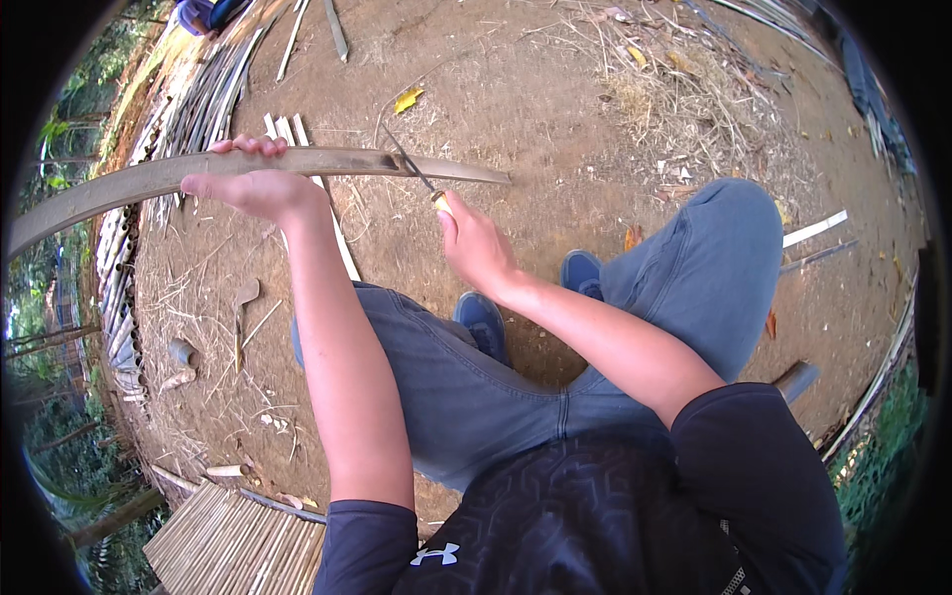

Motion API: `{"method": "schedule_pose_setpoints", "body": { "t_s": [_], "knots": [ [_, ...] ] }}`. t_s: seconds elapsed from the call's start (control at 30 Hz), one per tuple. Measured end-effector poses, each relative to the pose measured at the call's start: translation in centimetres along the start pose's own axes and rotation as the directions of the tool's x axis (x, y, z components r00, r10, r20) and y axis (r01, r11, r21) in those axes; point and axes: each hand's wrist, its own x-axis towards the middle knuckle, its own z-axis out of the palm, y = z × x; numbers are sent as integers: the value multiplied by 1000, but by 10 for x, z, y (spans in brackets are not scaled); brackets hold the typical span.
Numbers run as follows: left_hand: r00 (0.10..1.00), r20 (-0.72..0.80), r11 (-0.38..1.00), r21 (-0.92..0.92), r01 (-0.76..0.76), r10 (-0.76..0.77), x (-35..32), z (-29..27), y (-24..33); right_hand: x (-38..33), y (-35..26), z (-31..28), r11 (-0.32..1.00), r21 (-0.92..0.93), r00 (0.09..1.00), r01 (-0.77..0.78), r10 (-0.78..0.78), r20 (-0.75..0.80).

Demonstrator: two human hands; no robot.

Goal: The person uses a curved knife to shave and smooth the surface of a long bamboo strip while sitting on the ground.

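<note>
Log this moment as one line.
left hand: gripping long strip | right hand: holding knife, blade crossing strip in view | ground: yellow leaf, dry straw

small white emblem (434, 554) of interlocking curves, on a dark shirt (570, 531), no readable words or numbers

The head-worn fisheye looks down toward the ground (516, 99).
</note>
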Motion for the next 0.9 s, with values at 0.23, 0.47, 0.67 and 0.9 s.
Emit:
{"method": "schedule_pose_setpoints", "body": {
  "t_s": [0.23, 0.47, 0.67, 0.9],
  "knots": [
    [998, -52, 997, 70, -40, 44, 0, -2, 2, -1, -19, -6, 999, -43, 994, 16, -11, 108],
    [987, -155, 996, 89, -17, 31, 4, -4, 4, 0, -35, -4, 996, -75, 990, 51, -41, 135],
    [988, -120, 986, 146, -76, 94, -9, 6, 2, -3, -26, -6, 992, -74, 995, 99, -97, 30],
    [984, -54, 976, 152, -158, 168, -7, 3, -8, -1, -25, -23, 995, -87, 996, -39, 46, 78]
  ]
}}
